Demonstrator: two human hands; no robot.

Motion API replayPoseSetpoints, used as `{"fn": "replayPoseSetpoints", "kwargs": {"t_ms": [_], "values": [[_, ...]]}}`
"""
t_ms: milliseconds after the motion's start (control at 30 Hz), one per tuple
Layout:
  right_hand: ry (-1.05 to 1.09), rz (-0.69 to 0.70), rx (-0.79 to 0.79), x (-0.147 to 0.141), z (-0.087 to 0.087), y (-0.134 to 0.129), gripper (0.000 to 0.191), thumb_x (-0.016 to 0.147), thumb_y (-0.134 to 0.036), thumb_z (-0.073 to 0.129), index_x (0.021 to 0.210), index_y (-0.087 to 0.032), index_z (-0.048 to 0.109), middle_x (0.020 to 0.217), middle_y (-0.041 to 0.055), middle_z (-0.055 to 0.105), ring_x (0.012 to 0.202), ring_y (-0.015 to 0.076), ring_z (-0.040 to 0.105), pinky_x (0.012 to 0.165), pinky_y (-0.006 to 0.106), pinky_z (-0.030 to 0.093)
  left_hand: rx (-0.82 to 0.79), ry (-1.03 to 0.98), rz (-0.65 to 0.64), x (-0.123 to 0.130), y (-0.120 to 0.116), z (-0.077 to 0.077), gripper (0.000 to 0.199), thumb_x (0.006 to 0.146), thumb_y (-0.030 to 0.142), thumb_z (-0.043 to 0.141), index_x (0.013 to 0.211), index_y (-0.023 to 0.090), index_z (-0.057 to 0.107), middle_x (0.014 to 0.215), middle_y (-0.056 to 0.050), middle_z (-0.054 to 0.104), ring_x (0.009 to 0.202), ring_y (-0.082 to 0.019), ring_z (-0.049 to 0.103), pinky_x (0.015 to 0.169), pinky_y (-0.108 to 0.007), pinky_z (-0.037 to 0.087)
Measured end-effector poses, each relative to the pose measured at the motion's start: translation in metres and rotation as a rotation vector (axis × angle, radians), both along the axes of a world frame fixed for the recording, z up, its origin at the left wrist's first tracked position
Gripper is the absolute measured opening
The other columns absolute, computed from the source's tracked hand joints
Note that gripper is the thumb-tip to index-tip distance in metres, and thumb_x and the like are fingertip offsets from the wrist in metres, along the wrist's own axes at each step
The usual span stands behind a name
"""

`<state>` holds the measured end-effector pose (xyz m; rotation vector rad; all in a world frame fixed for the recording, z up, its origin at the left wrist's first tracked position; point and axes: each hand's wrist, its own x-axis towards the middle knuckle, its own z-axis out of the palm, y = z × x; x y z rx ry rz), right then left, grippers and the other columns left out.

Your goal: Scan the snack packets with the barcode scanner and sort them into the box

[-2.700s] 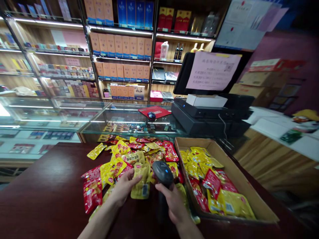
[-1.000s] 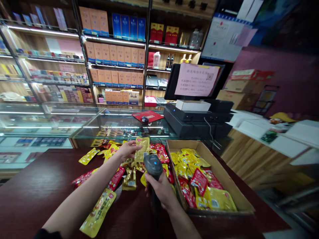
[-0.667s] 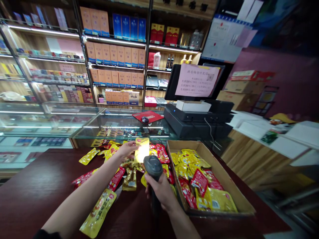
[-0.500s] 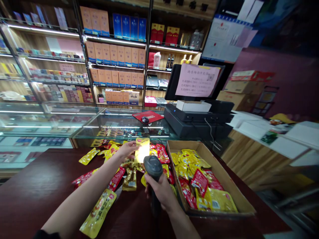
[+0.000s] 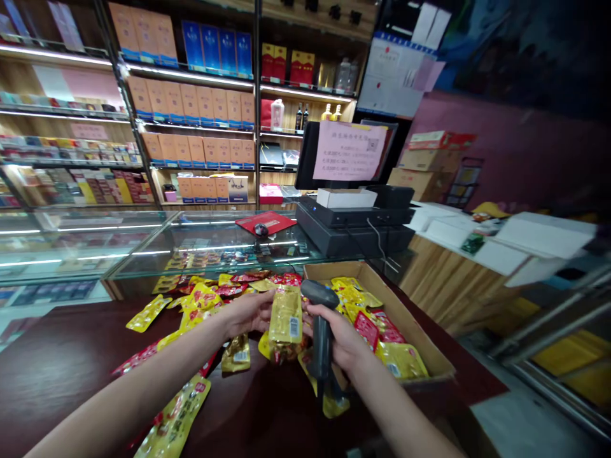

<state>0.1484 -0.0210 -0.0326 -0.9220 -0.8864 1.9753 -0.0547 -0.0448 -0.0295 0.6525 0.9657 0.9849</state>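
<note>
A yellow snack packet [image 5: 286, 315] is held upright by my left hand [image 5: 252, 313], its barcode side facing me. My right hand [image 5: 341, 337] is wrapped round the handle of a dark barcode scanner [image 5: 321, 331], just right of the packet; its fingertips come close to the packet's edge. Under and behind both hands lies a loose heap of red and yellow packets [image 5: 203, 298]. A small gold packet [image 5: 236, 353] rests on the dark red table, and a long yellow packet [image 5: 179, 416] lies nearer to me.
An open cardboard box [image 5: 443, 366] with red and yellow packets stands on the right. Beyond the table are a glass counter [image 5: 143, 251], a red mouse pad [image 5: 281, 222], a monitor [image 5: 346, 152] with a pink sheet, and shelves of boxed goods.
The packet in my left hand has been lowered and turned, and the bright light on it is gone. My right hand and the scanner have shifted rightward and up. The view has swung right.
</note>
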Motion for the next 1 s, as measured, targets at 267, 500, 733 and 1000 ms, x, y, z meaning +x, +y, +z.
{"fn": "replayPoseSetpoints", "kwargs": {"t_ms": [267,500,733,1000], "values": [[0.03,-0.105,-0.048,0.069,0.018,0.013,0.021,0.071,-0.019,0.066,0.091,-0.014,0.065,0.096,0.0106,0.071,0.091,0.0222,0.067,0.077,0.031,0.055,-0.102,-0.169,-0.24,0.057,0.037,0.021,0.066,0.079,0.066,0.041,0.107,0.008,0.056,0.106,-0.019,0.063,0.098,-0.029,0.061,0.079,-0.043,0.048],[0.029,-0.295,-0.049,0.137,0.016,0.018,0.022,0.07,-0.02,0.067,0.091,-0.014,0.066,0.093,0.0106,0.072,0.088,0.023,0.068,0.077,0.033,0.055,-0.112,-0.127,-0.375,0.131,0.076,0.018,0.074,0.08,0.068,0.033,0.118,0.006,0.049,0.121,-0.025,0.053,0.112,-0.034,0.052,0.082,-0.048,0.045],[0.007,-0.506,-0.069,0.167,0.01,0.015,0.024,0.068,-0.016,0.067,0.092,-0.014,0.066,0.1,0.0096,0.071,0.095,0.022,0.066,0.08,0.029,0.055,-0.116,0.082,-0.314,0.157,0.085,0.005,0.071,0.084,0.062,0.031,0.133,0.01,0.034,0.144,-0.022,0.03,0.134,-0.033,0.026,0.091,-0.053,0.04],[0.094,-0.282,-0.127,0.114,0.009,0.003,0.026,0.069,-0.013,0.064,0.095,-0.016,0.067,0.111,0.0079,0.067,0.113,0.0216,0.057,0.092,0.028,0.051,-0.079,-0.001,-0.179,0.079,0.052,0.002,0.069,0.083,0.062,0.035,0.129,0.01,0.041,0.14,-0.022,0.037,0.13,-0.033,0.034,0.092,-0.051,0.042]]}}
